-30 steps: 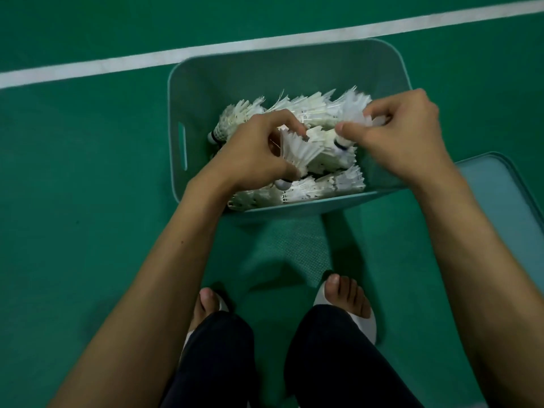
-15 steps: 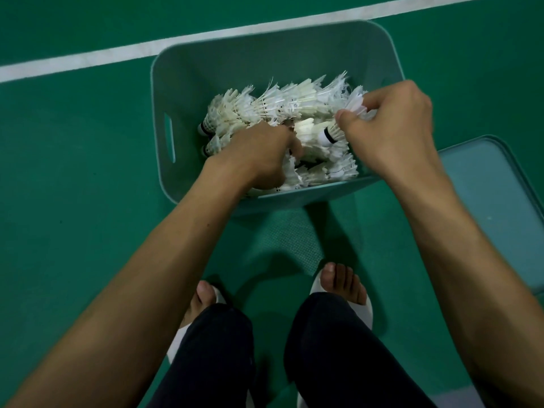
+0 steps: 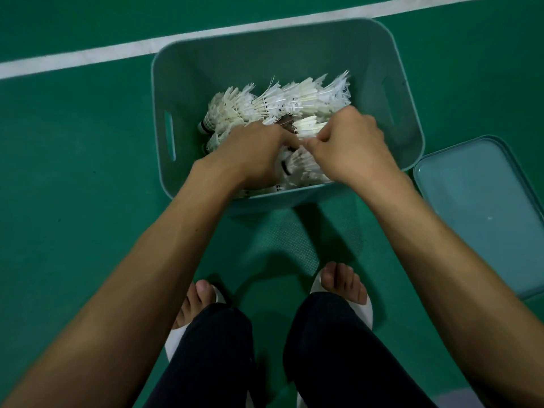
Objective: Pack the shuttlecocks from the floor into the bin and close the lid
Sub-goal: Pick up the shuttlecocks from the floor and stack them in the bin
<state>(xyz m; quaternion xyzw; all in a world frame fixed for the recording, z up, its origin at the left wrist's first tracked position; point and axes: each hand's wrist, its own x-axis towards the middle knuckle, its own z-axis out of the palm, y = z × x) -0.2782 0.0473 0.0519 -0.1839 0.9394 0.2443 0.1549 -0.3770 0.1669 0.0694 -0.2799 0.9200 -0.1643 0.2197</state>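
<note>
Teal bin (image 3: 182,92) on the court floor (image 3: 73,201): our left hand (image 3: 253,154) and right hand (image 3: 350,148) reach inside, fingers (image 3: 322,139) grasping white shuttlecocks (image 3: 294,98); the lid (image 3: 477,201) lies just beside.

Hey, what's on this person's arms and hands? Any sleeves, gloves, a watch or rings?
The left forearm and right forearm are bare, and no sleeve reaches into view. The left hand and right hand wear no gloves. No watch, bracelet or ring shows on the visible parts. Lower down, the person wears dark trousers and white open-toed slippers.
</note>
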